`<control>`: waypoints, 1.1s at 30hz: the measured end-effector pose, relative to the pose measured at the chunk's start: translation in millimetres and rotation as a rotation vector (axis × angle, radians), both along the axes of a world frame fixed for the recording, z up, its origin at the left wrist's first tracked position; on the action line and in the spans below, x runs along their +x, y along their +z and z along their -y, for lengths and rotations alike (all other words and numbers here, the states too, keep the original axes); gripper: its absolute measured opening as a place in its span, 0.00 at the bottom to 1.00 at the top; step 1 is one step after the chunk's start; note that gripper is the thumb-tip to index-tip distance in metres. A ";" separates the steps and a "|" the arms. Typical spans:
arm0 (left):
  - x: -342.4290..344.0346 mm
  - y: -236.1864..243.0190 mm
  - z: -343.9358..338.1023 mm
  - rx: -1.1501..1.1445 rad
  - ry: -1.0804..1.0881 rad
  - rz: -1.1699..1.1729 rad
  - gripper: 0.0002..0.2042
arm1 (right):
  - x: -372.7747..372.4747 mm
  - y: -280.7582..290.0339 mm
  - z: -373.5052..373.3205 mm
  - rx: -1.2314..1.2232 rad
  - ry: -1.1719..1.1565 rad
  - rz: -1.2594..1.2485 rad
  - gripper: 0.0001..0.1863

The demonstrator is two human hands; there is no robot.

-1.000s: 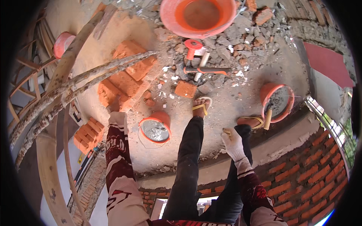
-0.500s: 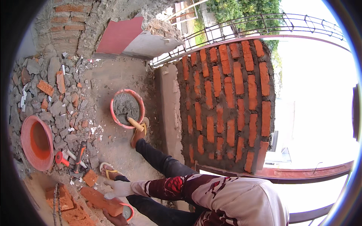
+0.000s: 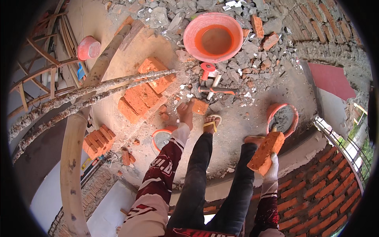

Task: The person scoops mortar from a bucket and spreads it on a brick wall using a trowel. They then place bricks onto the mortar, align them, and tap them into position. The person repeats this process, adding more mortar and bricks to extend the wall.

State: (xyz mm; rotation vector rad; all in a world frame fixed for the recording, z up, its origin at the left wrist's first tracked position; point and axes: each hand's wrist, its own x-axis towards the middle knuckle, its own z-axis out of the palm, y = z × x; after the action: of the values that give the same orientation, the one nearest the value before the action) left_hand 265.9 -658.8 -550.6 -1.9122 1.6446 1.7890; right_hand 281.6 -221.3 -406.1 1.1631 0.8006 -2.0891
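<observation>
My right hand (image 3: 271, 169), in a white glove, grips an orange brick (image 3: 263, 152) held up at the lower right. My bare left hand (image 3: 184, 112) reaches forward with fingers apart, at the edge of a small brick piece (image 3: 200, 106). Behind that hand lies a group of bricks (image 3: 138, 102). A bucket of grey mortar (image 3: 162, 140) is partly hidden by my left arm; another bucket (image 3: 282, 118) stands at the right, a wooden handle in it. A hammer (image 3: 219, 90) and an orange tool (image 3: 208, 70) lie among rubble in front of me.
A large orange basin (image 3: 213, 37) sits in the rubble (image 3: 248, 55). Long poles (image 3: 75, 154) and crusted bars (image 3: 51, 112) slant across the left, near a brick stack (image 3: 98, 142) and pink bucket (image 3: 89, 48). A new brick wall (image 3: 319, 189) stands at lower right.
My right hand, empty a second ago, now carries a brick out to the right. My left hand has moved inward to the small brick piece, away from the left brick group.
</observation>
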 end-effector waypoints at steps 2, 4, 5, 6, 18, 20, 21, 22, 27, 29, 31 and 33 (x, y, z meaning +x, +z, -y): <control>-41.7 -8.2 36.6 -0.495 -0.026 0.256 0.56 | 4.2 -2.7 -18.6 0.028 -0.019 -0.013 0.38; -61.5 -17.7 64.1 -0.616 -0.153 0.462 0.56 | 12.5 -1.8 -23.6 0.045 -0.036 -0.002 0.37; -71.4 -19.6 69.7 -0.622 -0.188 0.541 0.52 | 14.4 -0.9 -26.1 0.056 -0.044 0.005 0.37; -80.9 -21.6 75.3 -0.625 -0.225 0.620 0.49 | 17.3 -1.3 -26.3 0.078 -0.022 0.009 0.37; -47.9 -131.5 166.1 -0.829 -0.628 0.663 0.53 | 61.6 5.0 75.1 0.022 0.009 0.193 0.40; -26.1 -161.4 213.5 -0.857 -0.661 0.611 0.54 | 68.3 -1.7 78.5 0.059 0.109 0.224 0.44; -13.0 -174.3 244.4 -0.874 -0.631 0.590 0.54 | 63.5 4.3 83.9 0.076 0.170 0.187 0.46; -37.4 -191.1 252.3 -0.887 -0.657 0.543 0.54 | 63.1 11.8 85.8 0.109 0.170 0.166 0.49; -83.1 -224.3 179.5 -0.787 -0.764 0.496 0.54 | 75.5 17.2 76.2 0.240 0.349 0.137 0.61; -94.3 -215.6 165.7 -0.784 -0.787 0.483 0.54 | 69.6 30.6 71.3 0.243 0.334 0.140 0.63; -98.3 -200.1 158.8 -0.786 -0.792 0.468 0.53 | 81.2 28.1 65.5 0.281 0.326 0.099 0.63; -94.8 -181.8 153.0 -0.779 -0.783 0.439 0.53 | 80.2 36.4 68.9 0.259 0.259 0.053 0.63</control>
State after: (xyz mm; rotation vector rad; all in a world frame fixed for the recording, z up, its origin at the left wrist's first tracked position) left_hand 171.1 -811.8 -732.5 -1.3026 2.5632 0.4304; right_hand 361.8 -290.3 -369.8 1.1709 1.1568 -1.7741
